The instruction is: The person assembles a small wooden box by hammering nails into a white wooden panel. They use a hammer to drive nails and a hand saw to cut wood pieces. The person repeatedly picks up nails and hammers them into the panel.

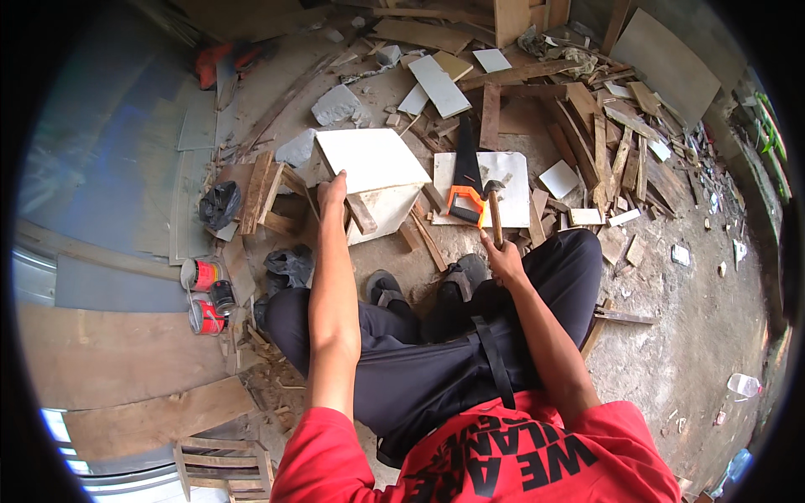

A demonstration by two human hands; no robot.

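Head view: right hand [506,264] has its fingers wrapped around a brown wooden-handled hammer [496,221] with a dark head, head up. Left hand [332,196] has fingers bent over the near-left edge of a white-faced, boxy wooden piece [373,159], seemingly steadying it; full finger wrap hidden. Box sits on the floor just beyond the feet, left of the hammer.

Progress, judged: box is partly built, white top and one white side in place, bare brown wooden strip [362,215] along the near-left side. That side looks unfinished; nails too small to tell. Hammer is apart from the box.

Materials: panels flat, smooth, lightly stained; strip rough, straight. To the right, a black-bladed handsaw with orange handle [466,159] lies on a flat white board [514,173]. Beyond, jagged timber offcuts [599,151]; left, round red metal cans [199,275]. Floor [671,327] rough, grey, dusty concrete.
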